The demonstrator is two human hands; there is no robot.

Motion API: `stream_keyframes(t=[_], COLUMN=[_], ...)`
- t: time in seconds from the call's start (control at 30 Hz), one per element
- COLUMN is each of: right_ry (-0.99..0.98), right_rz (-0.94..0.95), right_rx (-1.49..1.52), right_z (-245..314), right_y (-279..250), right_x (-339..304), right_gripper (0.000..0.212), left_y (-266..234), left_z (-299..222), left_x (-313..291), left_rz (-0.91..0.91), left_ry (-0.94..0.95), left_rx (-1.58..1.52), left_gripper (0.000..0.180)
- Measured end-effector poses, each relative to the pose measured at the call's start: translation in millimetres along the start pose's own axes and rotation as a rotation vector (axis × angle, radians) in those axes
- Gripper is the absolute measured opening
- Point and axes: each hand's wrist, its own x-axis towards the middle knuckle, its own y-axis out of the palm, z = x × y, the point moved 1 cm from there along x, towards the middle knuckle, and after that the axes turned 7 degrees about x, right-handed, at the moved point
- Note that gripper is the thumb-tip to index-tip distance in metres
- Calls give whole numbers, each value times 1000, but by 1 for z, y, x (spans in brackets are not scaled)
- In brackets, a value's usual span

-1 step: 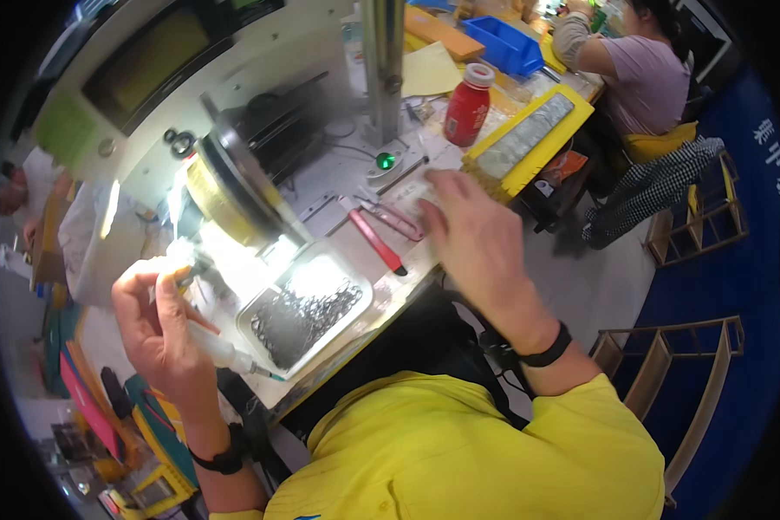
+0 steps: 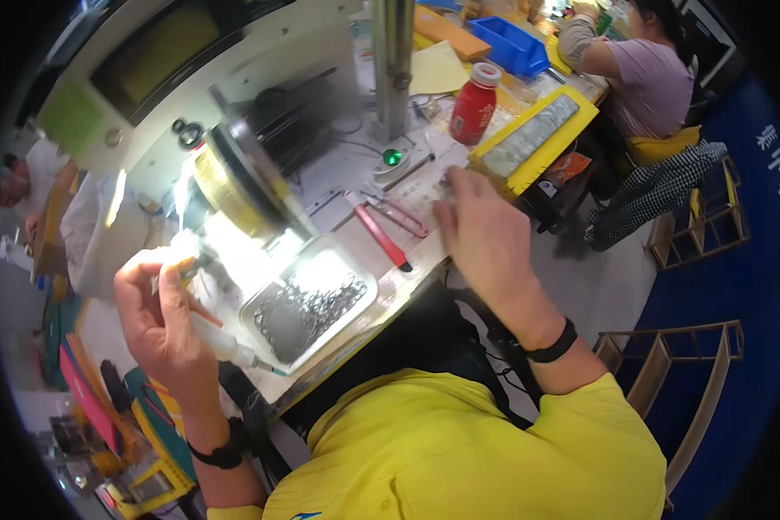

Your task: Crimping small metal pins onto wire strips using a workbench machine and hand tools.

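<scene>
My left hand (image 2: 166, 316) is closed in a pinch beside a bright lamp, and glare hides what its fingertips hold. Under that palm is a white tube (image 2: 225, 342) with a thin teal tip, pointing toward a white tray (image 2: 372, 290). Many small dark pieces (image 2: 308, 316) lie in the tray. Over the bench's right part, my right hand (image 2: 490, 238) has bent fingers, with thumb and forefinger apart and nothing clearly between them. Nearest to it are a red-handled cutter (image 2: 380, 234), pink tweezers (image 2: 400, 218) and a red bottle (image 2: 474, 108) with a white cap.
A machine with a round yellow-rimmed part (image 2: 225, 195) stands beyond the tray, near a metal post (image 2: 392, 74). To the right are a yellow tray (image 2: 572, 117) with a grey strip and a blue bin (image 2: 511, 45). Another person (image 2: 654, 87) sits at the far right.
My right hand has shifted slightly right, and its fingers are less blurred. My left hand keeps its pinch near the lamp. The whole view has moved a little.
</scene>
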Motion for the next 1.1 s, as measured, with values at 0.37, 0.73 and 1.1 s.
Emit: stream_keyframes(t=[0.37, 0.73, 1.1], right_ry=[-171, -603, -581], right_rz=[127, 465, 523], right_rx=[486, 561, 621], right_z=[65, 146, 144], right_y=[-34, 16, 21], right_x=[-20, -80, -76], right_gripper=[21, 28, 28], left_y=[-2, -11, -9], left_z=[4, 5, 7], left_x=[14, 16, 16], left_rz=[40, 76, 103], left_ry=[85, 117, 15], left_rx=[40, 25, -47], left_gripper=[7, 7, 7])
